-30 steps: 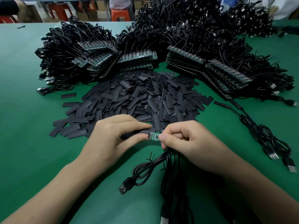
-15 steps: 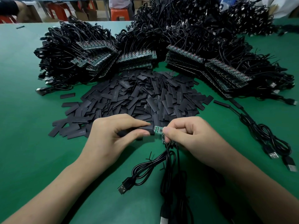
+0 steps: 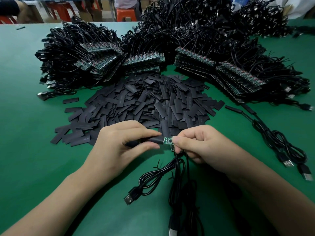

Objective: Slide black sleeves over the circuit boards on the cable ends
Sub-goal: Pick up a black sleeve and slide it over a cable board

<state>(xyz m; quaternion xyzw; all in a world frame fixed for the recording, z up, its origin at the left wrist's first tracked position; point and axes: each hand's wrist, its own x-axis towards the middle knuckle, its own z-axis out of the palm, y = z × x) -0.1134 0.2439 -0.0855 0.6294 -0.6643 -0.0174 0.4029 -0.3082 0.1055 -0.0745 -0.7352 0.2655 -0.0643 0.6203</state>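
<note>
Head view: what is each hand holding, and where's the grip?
Left hand pinches a black sleeve between thumb and forefinger, near its board-facing end. Right hand pinches the green circuit board at its cable end.

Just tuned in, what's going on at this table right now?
A person is sleeving a cable end. The left hand pinches a black sleeve, whose open end meets the small green board pinched by the right hand. Most of the board shows bare, so the sleeve is not yet on. Cables trail from the right hand across the table. A sleeve pile lies just behind the hands.
</note>
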